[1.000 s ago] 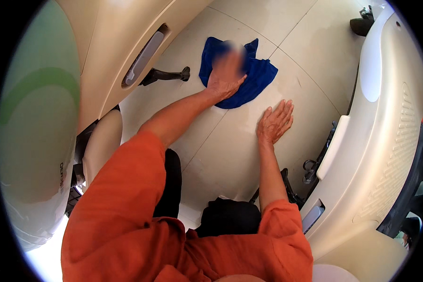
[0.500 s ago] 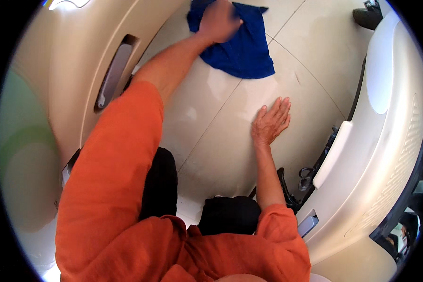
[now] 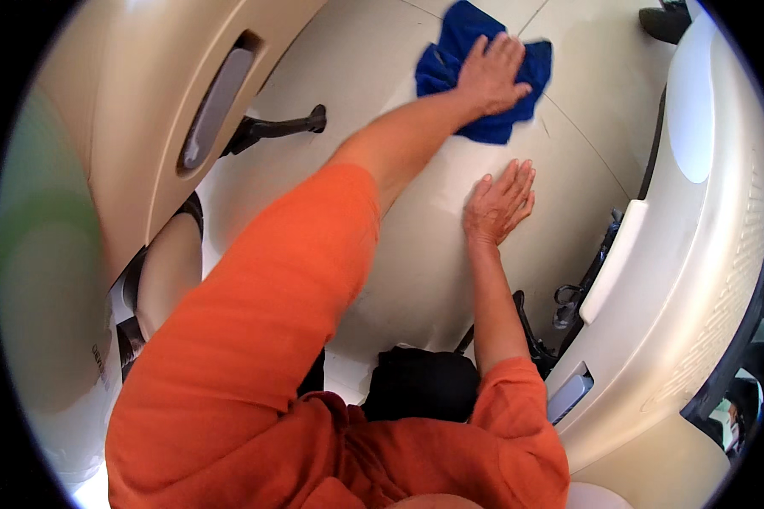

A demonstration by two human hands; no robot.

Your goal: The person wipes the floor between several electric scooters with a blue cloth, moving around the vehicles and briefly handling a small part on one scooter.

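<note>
Your left hand [image 3: 494, 75] lies flat, fingers spread, pressed on top of the blue cloth [image 3: 471, 81], which sits crumpled on the pale tiled floor [image 3: 373, 110] at full arm's reach. Your right hand [image 3: 497, 204] rests palm-down on the floor, fingers together and extended, just below the cloth and apart from it. Cream moulded seats [image 3: 696, 220] flank both hands.

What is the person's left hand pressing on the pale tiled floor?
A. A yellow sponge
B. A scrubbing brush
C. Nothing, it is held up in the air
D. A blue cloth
D: the left hand lies spread on top of a crumpled blue cloth on the floor, while the right hand rests flat on the bare tiles nearer the body.
</note>
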